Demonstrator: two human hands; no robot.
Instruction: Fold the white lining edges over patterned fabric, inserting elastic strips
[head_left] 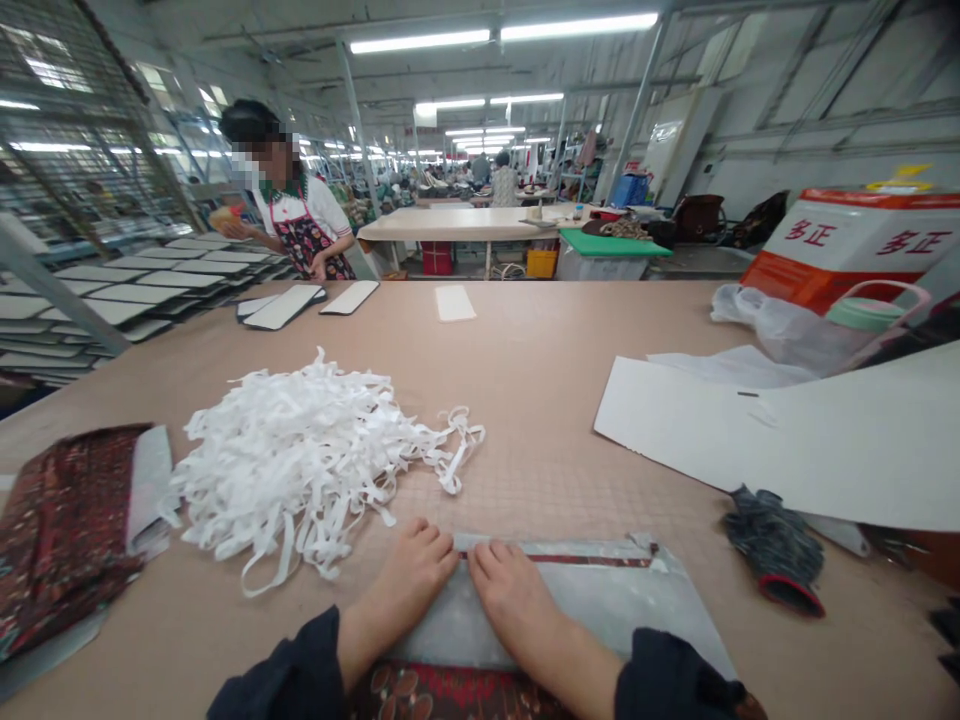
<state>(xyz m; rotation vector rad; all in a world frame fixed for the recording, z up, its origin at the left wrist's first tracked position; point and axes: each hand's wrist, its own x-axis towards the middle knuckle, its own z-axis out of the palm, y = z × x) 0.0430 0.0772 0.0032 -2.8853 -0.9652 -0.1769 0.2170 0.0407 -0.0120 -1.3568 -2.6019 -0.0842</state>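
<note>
Head view, left hand: The left hand [420, 565] lies on the upper edge of a grey-backed fabric panel [645, 605], its fingers bent and bunched at one end of a visible dark red strip [592, 561]; whether they pinch the cloth or only press it, one cannot tell.
Right hand: Just beside the left, the right hand [517, 595] sets its curled fingers on the same strip; pinching or pressing, again one cannot tell.
Fabric panel: It lies on the brown tabletop [540, 400] at the near edge of the view, under both hands, with red-brown patterned cloth [450, 692] showing below it between the forearms.
Ribbons: A tangled heap of white ribbons [292, 460] spreads beyond the left hand.
Folded cloth: Dark red patterned fabric [71, 510] with a grey backing lies at far left.
Glove: A grey knitted glove [772, 545] with a red cuff rests at right, near a large white sheet [750, 430].
Container: An orange-and-white container [847, 240] stands at upper right, behind a clear plastic bag [772, 320] and a mint-green lid [862, 312].
Across the tabletop: White panels [285, 307] lie near the far edge; beyond them stands a co-worker in a floral apron [311, 235].
</note>
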